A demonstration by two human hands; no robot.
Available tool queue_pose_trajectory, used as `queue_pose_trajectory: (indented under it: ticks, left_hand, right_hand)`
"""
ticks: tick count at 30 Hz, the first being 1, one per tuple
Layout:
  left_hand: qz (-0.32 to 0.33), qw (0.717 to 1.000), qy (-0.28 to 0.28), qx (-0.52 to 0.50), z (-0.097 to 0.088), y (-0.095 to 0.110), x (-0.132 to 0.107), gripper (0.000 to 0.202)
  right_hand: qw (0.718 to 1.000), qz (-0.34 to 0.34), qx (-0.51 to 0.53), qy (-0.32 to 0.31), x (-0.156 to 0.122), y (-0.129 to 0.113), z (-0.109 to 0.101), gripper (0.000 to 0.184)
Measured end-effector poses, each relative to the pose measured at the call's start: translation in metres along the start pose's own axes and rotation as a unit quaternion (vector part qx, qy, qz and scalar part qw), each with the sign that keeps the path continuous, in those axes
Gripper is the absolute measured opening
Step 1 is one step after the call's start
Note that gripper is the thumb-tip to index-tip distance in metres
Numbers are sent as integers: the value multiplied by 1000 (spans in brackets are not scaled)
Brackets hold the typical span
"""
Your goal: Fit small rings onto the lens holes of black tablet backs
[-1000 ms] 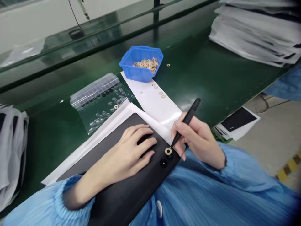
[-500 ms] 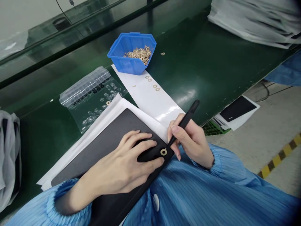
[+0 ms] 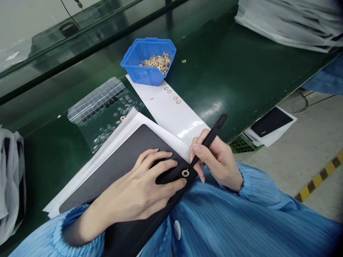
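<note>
My left hand (image 3: pixel 144 187) lies spread over a flat black panel (image 3: pixel 115 169), fingers pointing toward its right corner. My right hand (image 3: pixel 215 155) is closed around black tweezers (image 3: pixel 210 137), slanting down to the panel. Their tip touches or nearly touches the tab of a small tan ring (image 3: pixel 185 173) at that corner, just beyond my left fingertips. White sheets (image 3: pixel 93 169) lie under the panel. Behind it, several similar rings sit on a glossy white strip (image 3: pixel 160 103).
A blue bin (image 3: pixel 146 76) of tan rings stands on the green table (image 3: pixel 211 71). Left of the strip lies a clear zip bag (image 3: pixel 104 96) with small round pieces. Wrapped stacks (image 3: pixel 289 25) are at the far right, another (image 3: pixel 10 185) at the left edge.
The view has shifted very slightly. Both hands, the tweezers and the ring keep almost the same places on the panel.
</note>
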State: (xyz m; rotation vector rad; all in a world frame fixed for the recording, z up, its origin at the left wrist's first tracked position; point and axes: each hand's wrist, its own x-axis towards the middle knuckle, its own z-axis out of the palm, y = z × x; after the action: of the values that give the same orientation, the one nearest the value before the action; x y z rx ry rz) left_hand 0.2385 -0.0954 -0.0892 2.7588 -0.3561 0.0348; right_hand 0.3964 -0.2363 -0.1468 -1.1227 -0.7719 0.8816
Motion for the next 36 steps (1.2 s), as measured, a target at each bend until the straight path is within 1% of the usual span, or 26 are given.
queue_pose_trajectory:
  ticks: [8, 11, 14, 18, 21, 25, 29, 33, 36]
  left_hand:
    - [-1, 1000, 3, 5, 0, 0, 1, 33]
    - [0, 1000, 5, 6, -1, 0, 1, 32]
    - [1, 1000, 5, 4, 0, 0, 0, 32]
    - [-3, 1000, 7, 4, 1, 1, 0, 33]
    - [-6, 1000, 6, 11, 1, 1, 0, 36]
    - [-4, 1000, 4, 21, 2, 2, 0, 36]
    - [-10, 1000, 11, 28, 4, 3, 1, 36]
    - [-14, 999, 13, 38, 4, 6, 3, 35]
    - [-22, 999, 12, 46, 5, 9, 4, 36]
  right_hand:
    - [1000, 4, -2, 0, 1, -1, 1, 18]
    - [1000, -2, -18, -2, 1, -3, 1, 19]
    - [998, -28, -56, -4, -1, -5, 0, 16]
    - [992, -92, -90, -11, -3, -3, -2, 7]
    - [988, -124, -87, -31, -5, 1, -4, 3]
    - [987, -137, -75, -40, -4, 5, -5, 5]
    - [987, -131, -88, -28, -5, 5, -3, 3]
    - [985, -134, -110, 6, -9, 5, -1, 3]
    - [985, -145, -95, 18, -11, 6, -1, 6]
